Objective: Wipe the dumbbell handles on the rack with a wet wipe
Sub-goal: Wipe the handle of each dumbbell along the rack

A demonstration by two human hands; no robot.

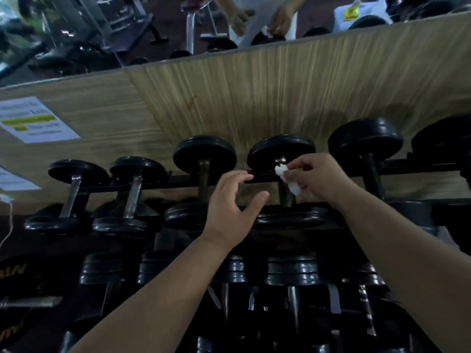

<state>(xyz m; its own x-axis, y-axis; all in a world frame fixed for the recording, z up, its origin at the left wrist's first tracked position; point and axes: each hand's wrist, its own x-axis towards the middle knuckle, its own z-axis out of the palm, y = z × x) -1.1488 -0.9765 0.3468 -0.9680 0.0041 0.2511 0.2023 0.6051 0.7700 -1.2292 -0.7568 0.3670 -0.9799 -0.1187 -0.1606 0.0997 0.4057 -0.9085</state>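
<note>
Black dumbbells with stacked plates and bright metal handles fill the lower tier of the rack at the bottom of the frame. Above them, at centre frame, the left hand hovers over the upper tier, fingers spread and loosely bent, holding nothing. Right of centre, the right hand pinches a crumpled white wet wipe between thumb and fingertips. The wipe sits at the far end of a dark, dull handle, just beside the rear plate of the fourth dumbbell from the left. The upper-tier dumbbells rest across black rack rails. Behind them stands a wood-grain wall panel, with a paper notice at the left and a mirror along the top.
</note>
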